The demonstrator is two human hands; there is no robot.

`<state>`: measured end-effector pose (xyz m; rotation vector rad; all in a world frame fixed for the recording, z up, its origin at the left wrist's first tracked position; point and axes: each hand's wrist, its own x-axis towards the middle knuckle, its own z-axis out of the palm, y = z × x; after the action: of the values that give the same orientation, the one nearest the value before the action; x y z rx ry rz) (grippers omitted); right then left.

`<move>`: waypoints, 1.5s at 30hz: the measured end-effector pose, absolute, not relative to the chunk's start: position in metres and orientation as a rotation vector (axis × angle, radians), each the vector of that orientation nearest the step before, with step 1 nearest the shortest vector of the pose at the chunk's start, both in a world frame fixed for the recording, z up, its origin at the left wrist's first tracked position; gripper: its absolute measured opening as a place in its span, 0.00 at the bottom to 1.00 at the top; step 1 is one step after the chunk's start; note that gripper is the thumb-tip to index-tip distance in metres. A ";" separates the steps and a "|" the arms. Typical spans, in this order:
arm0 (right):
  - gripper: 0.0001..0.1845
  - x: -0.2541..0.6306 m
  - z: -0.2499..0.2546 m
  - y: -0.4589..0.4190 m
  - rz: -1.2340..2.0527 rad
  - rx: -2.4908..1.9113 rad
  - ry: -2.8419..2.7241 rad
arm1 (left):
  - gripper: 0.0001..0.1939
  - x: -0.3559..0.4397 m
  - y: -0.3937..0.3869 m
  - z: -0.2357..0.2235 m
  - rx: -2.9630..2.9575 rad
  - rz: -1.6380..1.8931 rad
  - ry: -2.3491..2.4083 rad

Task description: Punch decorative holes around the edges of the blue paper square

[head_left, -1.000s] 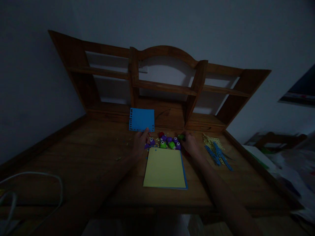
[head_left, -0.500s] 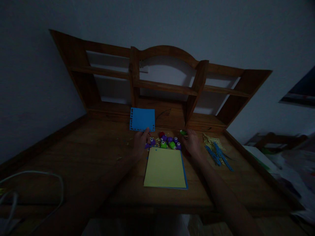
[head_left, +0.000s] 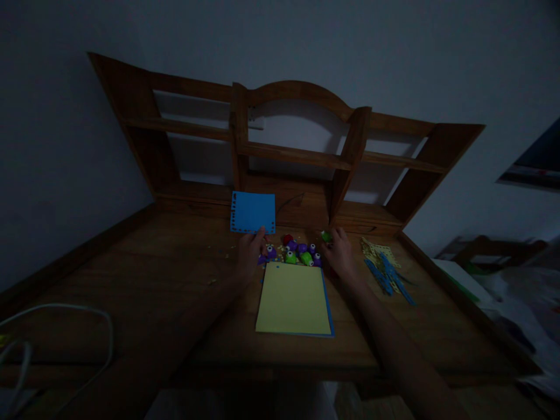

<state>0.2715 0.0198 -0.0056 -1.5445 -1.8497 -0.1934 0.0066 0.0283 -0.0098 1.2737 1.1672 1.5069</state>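
My left hand (head_left: 249, 254) rests on the desk by the lower edge of a blue sheet (head_left: 254, 211), its fingers curled together; what they hold, if anything, is hidden. Ragged holes run along that sheet's left and bottom edges. At my right hand's (head_left: 339, 254) fingertips is a small green craft punch (head_left: 326, 236), held at the back of the desk. Between the hands sit several small punches: a purple one (head_left: 270, 252), a green one (head_left: 307, 258) and a red one (head_left: 287, 239) among them. A yellow sheet (head_left: 294, 300) lies in front, over a blue one.
Punched yellow and blue paper strips (head_left: 385, 273) lie in a pile at the right. Tiny paper bits scatter around the punches. A wooden shelf unit (head_left: 297, 153) stands along the back of the desk. A white cable (head_left: 87, 308) loops at the left front.
The green punch at my right fingertips has turned a little, and my right hand has shifted slightly. My left hand and the sheets look unmoved.
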 end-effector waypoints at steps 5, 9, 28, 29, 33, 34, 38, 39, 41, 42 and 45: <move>0.18 0.271 -0.004 0.018 -0.181 -1.550 -1.849 | 0.21 0.007 0.027 -0.010 1.291 1.514 1.160; 0.20 0.271 -0.008 0.019 -0.131 -1.532 -1.817 | 0.22 0.008 0.026 -0.006 1.256 1.511 1.170; 0.21 0.261 0.005 0.010 -0.160 -1.425 -1.799 | 0.22 0.008 0.028 -0.011 1.292 1.527 1.168; 0.22 0.261 0.005 0.009 -0.159 -1.433 -1.804 | 0.22 0.008 0.028 -0.011 1.292 1.532 1.162; 0.22 0.261 0.005 0.008 -0.168 -1.430 -1.812 | 0.22 0.007 0.028 -0.012 1.305 1.534 1.137; 0.22 0.261 0.004 0.009 -0.169 -1.424 -1.812 | 0.22 0.007 0.028 -0.012 1.304 1.527 1.138; 0.23 0.263 0.000 0.014 -0.165 -1.394 -1.820 | 0.23 0.008 0.028 -0.011 1.302 1.514 1.156; 0.23 0.263 -0.001 0.015 -0.172 -1.380 -1.826 | 0.23 0.008 0.028 -0.010 1.306 1.513 1.164; 0.23 0.264 -0.003 0.016 -0.187 -1.351 -1.842 | 0.24 0.009 0.027 -0.009 1.301 1.513 1.176; 0.23 0.264 -0.003 0.016 -0.197 -1.344 -1.848 | 0.24 0.009 0.027 -0.008 1.298 1.509 1.174; 0.20 0.264 -0.003 0.015 -0.242 -1.365 -1.872 | 0.24 0.010 0.025 -0.007 1.302 1.517 1.167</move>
<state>0.2638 0.0146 -0.0029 -1.3651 -1.8723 -0.2422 0.0098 0.0254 -0.0072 1.3015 1.1668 1.5173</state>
